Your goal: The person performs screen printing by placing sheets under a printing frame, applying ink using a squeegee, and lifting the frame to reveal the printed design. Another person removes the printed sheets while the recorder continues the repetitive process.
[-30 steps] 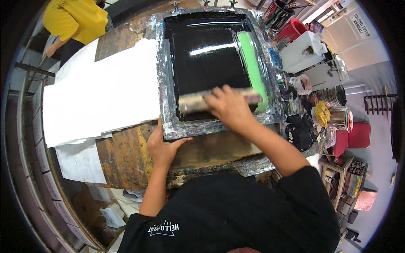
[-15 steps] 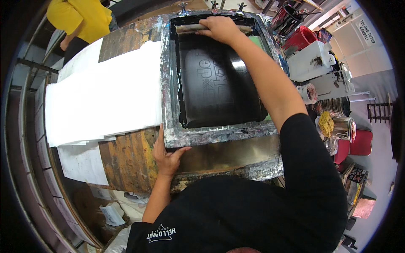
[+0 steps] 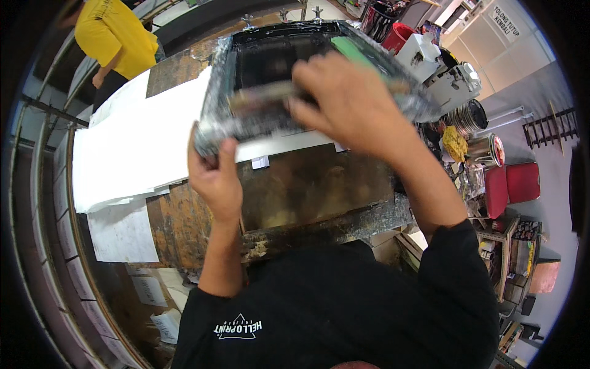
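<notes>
A screen-printing frame [image 3: 212, 114], its mesh dark with black ink, is tilted with its near edge raised off the table. My left hand [image 3: 215, 184] grips its near left corner, thumb on top. My right hand [image 3: 347, 104], smeared by motion, is closed round a squeegee [image 3: 261, 96] with a wooden-looking handle, above the near part of the mesh. Under the raised frame, a white sheet [image 3: 289, 143] lies on a brownish, shiny printing board [image 3: 319, 190]. A green strip [image 3: 351, 50] shows along the mesh's right side.
A stack of white paper [image 3: 135, 147] spreads left of the frame on the stained table. Wing nuts [image 3: 247, 21] stand at the far edge. Tubs, cans and a yellow sponge [image 3: 455, 144] crowd the right. A person in yellow [image 3: 117, 37] stands far left, beside metal rails.
The frame's near edge has risen, uncovering the white sheet and more of the board. My right hand has drawn the squeegee from the far end towards me. My left hand has moved up and left.
</notes>
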Demonstrator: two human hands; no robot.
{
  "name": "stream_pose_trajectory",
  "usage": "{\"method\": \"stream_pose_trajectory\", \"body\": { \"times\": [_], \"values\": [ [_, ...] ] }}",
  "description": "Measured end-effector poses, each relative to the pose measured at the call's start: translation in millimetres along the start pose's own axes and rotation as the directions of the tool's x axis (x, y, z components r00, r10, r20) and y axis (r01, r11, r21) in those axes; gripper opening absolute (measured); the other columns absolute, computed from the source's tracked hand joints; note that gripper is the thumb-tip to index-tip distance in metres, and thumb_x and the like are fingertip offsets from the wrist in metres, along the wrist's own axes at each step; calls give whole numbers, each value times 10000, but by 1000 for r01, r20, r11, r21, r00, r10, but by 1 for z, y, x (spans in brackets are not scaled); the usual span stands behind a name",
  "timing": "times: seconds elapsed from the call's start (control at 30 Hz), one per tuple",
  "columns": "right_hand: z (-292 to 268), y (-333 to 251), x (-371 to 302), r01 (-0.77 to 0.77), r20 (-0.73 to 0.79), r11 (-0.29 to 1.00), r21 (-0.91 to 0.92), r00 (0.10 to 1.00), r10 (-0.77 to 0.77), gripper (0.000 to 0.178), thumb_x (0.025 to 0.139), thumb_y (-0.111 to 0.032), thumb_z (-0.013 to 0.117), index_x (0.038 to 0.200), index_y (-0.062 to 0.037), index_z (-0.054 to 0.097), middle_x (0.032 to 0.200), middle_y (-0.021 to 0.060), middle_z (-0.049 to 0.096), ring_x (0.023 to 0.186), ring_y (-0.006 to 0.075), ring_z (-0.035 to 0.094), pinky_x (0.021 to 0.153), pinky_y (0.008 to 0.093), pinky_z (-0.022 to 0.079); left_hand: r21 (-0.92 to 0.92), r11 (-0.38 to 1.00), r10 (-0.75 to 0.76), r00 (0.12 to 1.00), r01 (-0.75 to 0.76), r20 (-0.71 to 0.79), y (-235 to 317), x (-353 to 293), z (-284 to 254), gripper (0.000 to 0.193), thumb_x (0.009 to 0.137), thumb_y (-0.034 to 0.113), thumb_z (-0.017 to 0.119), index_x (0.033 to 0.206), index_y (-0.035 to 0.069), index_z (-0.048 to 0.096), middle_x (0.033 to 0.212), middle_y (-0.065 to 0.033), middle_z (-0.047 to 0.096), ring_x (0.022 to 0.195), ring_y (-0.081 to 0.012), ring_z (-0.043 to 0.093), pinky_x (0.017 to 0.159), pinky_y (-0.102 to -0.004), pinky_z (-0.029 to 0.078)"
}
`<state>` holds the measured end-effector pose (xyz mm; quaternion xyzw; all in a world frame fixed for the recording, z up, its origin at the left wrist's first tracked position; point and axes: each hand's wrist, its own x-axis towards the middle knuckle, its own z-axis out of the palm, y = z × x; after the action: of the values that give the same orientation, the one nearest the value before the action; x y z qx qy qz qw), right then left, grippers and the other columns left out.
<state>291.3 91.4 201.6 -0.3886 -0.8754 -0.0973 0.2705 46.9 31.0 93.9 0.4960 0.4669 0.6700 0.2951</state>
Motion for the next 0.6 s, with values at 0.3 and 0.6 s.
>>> {"method": "stream_pose_trajectory", "body": {
  "times": [0.3, 0.6],
  "values": [
    [-45, 12, 101, -148, -91, 979, -139, 986, 137, 454, 1045, -439, 453, 823, -104, 664, 715, 51, 629, 660, 201, 553, 854, 448, 468, 885, 150, -122, 880, -441, 460, -56, -24, 7, 1185, 928, 805, 600, 1663, -76, 305, 1663, -314, 397, 1634, -428, 223, 1235, -773, -68],
    [-50, 7, 143, -257, -85, 954, -156, 965, 247, 440, 1030, -439, 491, 760, -125, 639, 599, 25, 552, 568, 170, 459, 646, 381, 452, 714, 534, 85, 869, -453, 487, -33, 25, 39, 824, 953, 490, 797, 1457, -125, 581, 1500, -263, 631, 1534, -408, 470, 1322, -655, 19]
  ]
}}
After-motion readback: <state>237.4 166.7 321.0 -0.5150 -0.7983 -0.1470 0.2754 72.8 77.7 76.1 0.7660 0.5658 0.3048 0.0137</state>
